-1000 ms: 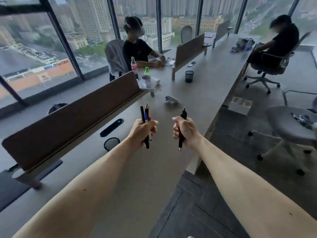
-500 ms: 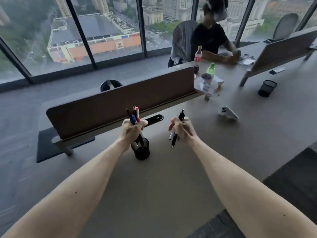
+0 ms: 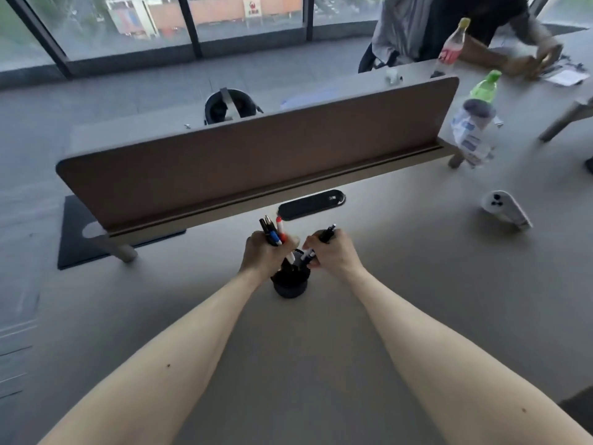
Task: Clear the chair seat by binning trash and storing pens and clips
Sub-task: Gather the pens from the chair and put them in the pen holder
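A black mesh pen cup (image 3: 290, 284) stands on the grey desk (image 3: 401, 316) in front of me. My left hand (image 3: 261, 253) grips a bundle of pens (image 3: 272, 231), black, blue and red-and-white, with their lower ends over the cup's mouth. My right hand (image 3: 333, 252) holds black pens (image 3: 326, 234) beside it, their tips slanting down into the cup. Both hands hover just above the cup's rim, one on each side. The chair seat is out of view.
A brown divider panel (image 3: 256, 162) runs across the desk just behind the cup, with a black cable cover (image 3: 311, 203) at its foot. A white controller (image 3: 503, 208) lies to the right. Bottles (image 3: 475, 123) stand at the divider's right end, and a seated person works beyond.
My view has swung left and down from the chair side to the desk. Both hands, each still gripping pens, have come together over the pen cup and lowered the pen tips into it.
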Demonstrator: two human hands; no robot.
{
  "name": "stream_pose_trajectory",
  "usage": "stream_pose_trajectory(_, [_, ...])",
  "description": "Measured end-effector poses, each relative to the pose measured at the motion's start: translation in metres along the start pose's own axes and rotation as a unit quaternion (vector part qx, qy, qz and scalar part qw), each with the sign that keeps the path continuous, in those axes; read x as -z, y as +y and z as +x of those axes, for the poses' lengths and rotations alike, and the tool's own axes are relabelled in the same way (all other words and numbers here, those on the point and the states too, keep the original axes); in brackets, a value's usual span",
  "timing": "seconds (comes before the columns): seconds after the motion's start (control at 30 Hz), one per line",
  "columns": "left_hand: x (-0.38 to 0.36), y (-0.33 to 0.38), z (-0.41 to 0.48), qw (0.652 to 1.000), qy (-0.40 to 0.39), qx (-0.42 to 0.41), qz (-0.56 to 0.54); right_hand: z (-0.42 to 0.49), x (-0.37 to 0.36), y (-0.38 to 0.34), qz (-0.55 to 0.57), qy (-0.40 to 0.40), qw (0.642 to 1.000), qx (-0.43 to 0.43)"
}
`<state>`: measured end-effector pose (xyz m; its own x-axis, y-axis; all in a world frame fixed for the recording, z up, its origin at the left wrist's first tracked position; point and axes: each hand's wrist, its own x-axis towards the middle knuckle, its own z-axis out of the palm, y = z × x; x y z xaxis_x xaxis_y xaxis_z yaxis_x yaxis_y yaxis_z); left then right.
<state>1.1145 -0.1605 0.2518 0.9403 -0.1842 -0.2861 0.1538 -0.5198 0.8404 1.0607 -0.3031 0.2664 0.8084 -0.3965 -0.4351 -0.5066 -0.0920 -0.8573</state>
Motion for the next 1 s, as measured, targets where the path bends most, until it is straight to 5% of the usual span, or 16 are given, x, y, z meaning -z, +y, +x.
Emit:
stream_pose_trajectory(0.47, [-0.023, -0.049, 0.017, 0.988, 0.034, -0.046, 0.14, 0.042, -0.013, 0.033, -0.128, -0.069, 0.989, 0.01])
stream_pose_trajectory(0.83, [-0.002, -0.048, 0.018, 0.986, -0.051, -0.077, 0.137, 0.047, -0.012, 0.029, -0.212, -0.087, 0.971, 0.066])
stream_pose_trajectory(1.0, [0.008, -0.048, 0.015, 0.984, -0.031, -0.122, 0.128, 0.048, -0.007, 0.034, -0.176, -0.1, 0.979, 0.002])
